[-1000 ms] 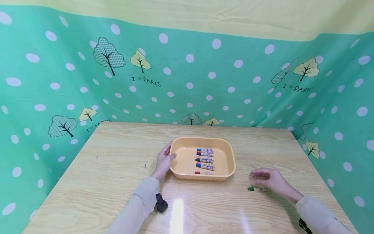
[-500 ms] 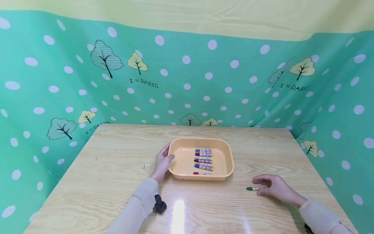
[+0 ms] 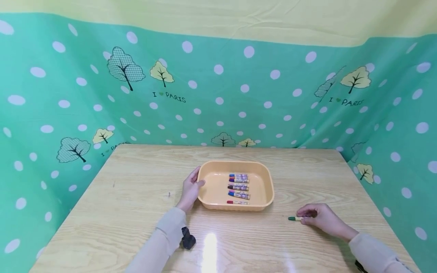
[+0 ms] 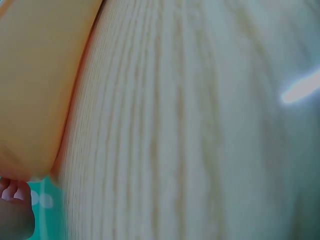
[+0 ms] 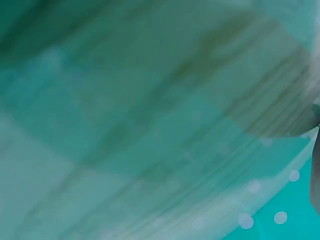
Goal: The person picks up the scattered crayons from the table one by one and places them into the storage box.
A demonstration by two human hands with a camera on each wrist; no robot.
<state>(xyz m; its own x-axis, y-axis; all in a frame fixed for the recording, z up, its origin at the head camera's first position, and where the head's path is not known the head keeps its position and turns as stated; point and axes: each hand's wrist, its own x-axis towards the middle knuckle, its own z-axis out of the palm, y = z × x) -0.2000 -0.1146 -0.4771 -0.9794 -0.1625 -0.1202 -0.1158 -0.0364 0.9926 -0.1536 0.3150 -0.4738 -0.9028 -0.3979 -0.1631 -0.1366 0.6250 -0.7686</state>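
Observation:
My left hand (image 3: 190,192) grips the left side of a peach plastic tray (image 3: 211,206), thumb over the rim and fingers on the outer wall. In the left wrist view that hand (image 4: 15,212) shows at the tray's end (image 4: 45,85). Inside the tray lie several crayons in printed paper wrappers, among them a blue crayon (image 3: 239,195) and a red crayon (image 3: 238,202). To the right of the tray, my right hand (image 3: 324,220) pinches a green crayon (image 3: 294,218) between thumb and fingers, low over the table. Its green tip points left; its rear end is hidden by the fingers.
The wooden table (image 3: 136,227) reaches back to a green dotted cloth (image 3: 218,113) that hangs behind and at both sides. A small dark mark (image 3: 169,194) shows on the tabletop left of the tray. A black wrist camera (image 3: 187,239) sits on the left forearm.
The right hand came down from above the green crayon and now pinches it; the crayon has risen very slightly. The left hand keeps its hold on the tray.

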